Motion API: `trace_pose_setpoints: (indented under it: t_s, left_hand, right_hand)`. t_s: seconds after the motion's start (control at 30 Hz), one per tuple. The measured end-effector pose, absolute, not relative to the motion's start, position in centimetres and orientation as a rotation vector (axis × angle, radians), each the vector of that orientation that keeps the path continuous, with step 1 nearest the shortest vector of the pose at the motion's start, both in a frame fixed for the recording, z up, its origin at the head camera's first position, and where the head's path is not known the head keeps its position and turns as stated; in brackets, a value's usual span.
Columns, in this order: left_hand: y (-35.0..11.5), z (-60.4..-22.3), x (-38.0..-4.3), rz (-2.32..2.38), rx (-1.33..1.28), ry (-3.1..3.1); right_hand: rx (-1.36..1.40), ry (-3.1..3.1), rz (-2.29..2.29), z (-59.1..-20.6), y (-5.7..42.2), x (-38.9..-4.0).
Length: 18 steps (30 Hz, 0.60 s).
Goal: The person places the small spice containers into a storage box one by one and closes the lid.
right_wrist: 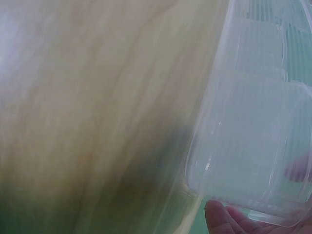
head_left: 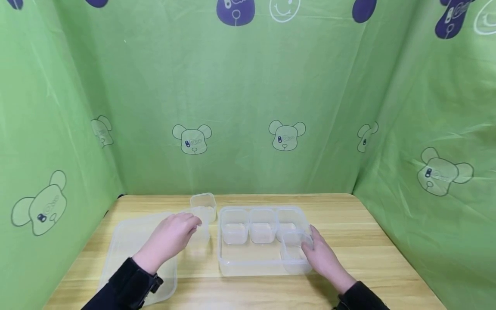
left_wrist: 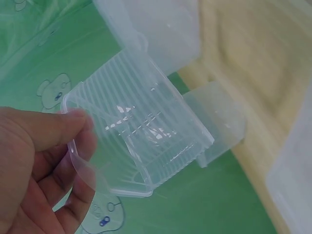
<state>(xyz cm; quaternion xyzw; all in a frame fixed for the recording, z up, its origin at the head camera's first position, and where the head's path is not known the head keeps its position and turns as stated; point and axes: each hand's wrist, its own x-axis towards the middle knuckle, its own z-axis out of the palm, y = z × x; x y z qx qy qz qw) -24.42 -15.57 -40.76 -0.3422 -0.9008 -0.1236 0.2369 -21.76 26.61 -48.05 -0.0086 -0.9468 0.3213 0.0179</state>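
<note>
My left hand (head_left: 170, 234) pinches the rim of a small clear plastic box (left_wrist: 141, 122), thumb on one side of the wall and fingers on the other. That box is tilted in the left wrist view, with fine ribs on its walls. My right hand (head_left: 324, 256) grips the right side of a large clear plastic container (head_left: 252, 269). Its fingers lie outside the wall, and its thumb reaches over a small box (head_left: 293, 252) in the front right corner. Three more small boxes (head_left: 261, 232) stand in a row along the container's back.
Another small clear box (head_left: 203, 206) stands on the wooden table (head_left: 348, 228) behind my left hand. A large translucent lid (head_left: 128, 241) lies flat at the left, partly under my left forearm. Green printed cloth (head_left: 240, 172) encloses the back and sides.
</note>
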Motion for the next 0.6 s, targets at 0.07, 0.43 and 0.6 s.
trace_pose_setpoints:
  t_s: [0.07,0.43,0.6]
  left_hand:
    - [-15.4,-40.4,-24.4,-0.347,-0.936,-2.448]
    - [-13.5,-39.1,-24.3,-0.329,-0.981,-2.332]
    - [-11.8,-38.5,-24.5,-0.317,-1.028,-2.298]
  right_hand:
    - [-0.024,-2.945,0.994,-48.1,26.6,-21.8]
    - [-0.023,-2.949,0.995,-47.9,26.5,-21.7]
    - [-0.024,-2.955,0.988,-47.9,26.5,-21.6]
